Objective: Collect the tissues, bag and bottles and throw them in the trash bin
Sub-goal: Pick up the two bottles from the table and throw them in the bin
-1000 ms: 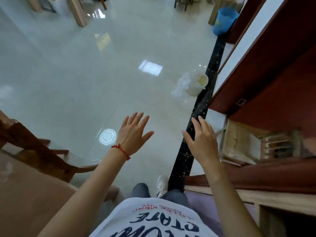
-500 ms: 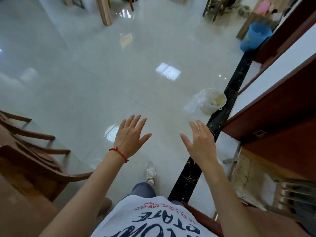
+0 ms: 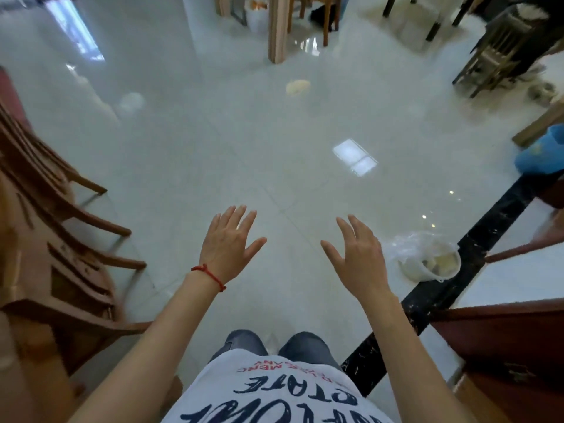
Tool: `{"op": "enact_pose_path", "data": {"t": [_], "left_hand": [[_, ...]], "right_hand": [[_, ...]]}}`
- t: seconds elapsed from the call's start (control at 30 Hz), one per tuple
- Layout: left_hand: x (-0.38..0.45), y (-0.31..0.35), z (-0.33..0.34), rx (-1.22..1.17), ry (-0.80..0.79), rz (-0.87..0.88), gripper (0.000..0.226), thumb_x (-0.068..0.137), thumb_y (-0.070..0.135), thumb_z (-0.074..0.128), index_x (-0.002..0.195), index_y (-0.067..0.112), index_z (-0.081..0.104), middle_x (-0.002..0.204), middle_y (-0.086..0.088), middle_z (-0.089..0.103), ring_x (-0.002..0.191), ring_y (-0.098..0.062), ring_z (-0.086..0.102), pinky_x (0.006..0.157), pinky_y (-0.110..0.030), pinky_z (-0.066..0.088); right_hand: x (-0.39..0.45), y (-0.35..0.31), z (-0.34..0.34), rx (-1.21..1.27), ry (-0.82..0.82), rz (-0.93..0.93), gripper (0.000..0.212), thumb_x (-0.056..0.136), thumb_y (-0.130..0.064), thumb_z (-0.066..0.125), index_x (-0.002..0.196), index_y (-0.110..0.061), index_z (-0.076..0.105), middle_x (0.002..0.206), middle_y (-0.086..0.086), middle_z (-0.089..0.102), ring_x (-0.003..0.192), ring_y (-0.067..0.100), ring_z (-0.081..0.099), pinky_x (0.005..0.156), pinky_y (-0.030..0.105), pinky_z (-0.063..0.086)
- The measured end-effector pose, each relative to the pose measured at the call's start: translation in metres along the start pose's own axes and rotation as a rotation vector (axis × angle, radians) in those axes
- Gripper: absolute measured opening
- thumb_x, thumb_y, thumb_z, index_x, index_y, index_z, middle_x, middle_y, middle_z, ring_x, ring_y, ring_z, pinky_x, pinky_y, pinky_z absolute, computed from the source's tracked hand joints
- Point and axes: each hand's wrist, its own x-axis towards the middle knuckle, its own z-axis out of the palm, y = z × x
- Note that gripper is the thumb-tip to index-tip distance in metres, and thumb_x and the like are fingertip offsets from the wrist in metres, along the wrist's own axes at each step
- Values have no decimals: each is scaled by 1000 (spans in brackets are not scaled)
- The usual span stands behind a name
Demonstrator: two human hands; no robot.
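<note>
My left hand [image 3: 229,244], with a red string at the wrist, is held out over the pale tiled floor, fingers spread and holding nothing. My right hand [image 3: 357,254] is beside it, fingers straight and empty too. To the right of my right hand a white trash bin [image 3: 433,264] lined with a clear plastic bag stands on the floor by a black tile strip [image 3: 476,239]; pale crumpled stuff lies inside. Farther off, a small pale crumpled patch [image 3: 298,86] shows on the floor; I cannot tell whether it is an object or a reflection. No bottles are in sight.
Wooden chairs [image 3: 52,239] crowd the left side. A dark red cabinet [image 3: 512,346] stands at the right. A blue bucket [image 3: 540,154] sits at the right edge. A wooden post [image 3: 277,29], chair legs and stools [image 3: 494,50] stand at the far side.
The view has swung left and up toward the open floor. The trash bin has shifted toward the lower right of the frame. Both hands stay raised and empty.
</note>
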Motion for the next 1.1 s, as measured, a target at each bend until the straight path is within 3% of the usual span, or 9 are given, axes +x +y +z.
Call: {"op": "enact_pose_path", "data": {"t": [0.37,0.53,0.83,1.1], "left_hand": [[41,-54,-15,20,98,-454,61,88,46,46,137,9,37,143,-17,40,134,-31,33,111,-44,24],[71,-61,-20,25,115,-590,63,89,48,42,138,9,34,144,-17,38,135,-32,31,112,-45,22],[146,-78,-29,39,98,-691,64,90,49,39,140,11,29,148,-15,32,138,-30,26,114,-44,21],[224,-144,-44,32,100,-688,64,89,50,39,141,12,28,149,-13,30,139,-29,23,114,-43,18]], "right_hand": [[162,-69,15,17,-171,-462,57,90,-42,51,137,-11,40,147,14,36,136,29,32,110,40,25],[219,-82,17,17,-224,-583,57,90,-42,51,137,-12,39,147,13,36,136,28,31,110,40,24],[317,-88,24,22,-278,-650,57,90,-43,50,137,-13,39,149,11,34,137,27,30,111,38,23],[405,-140,44,45,-285,-661,57,91,-44,49,138,-14,38,149,10,34,137,25,30,111,38,23]]}}
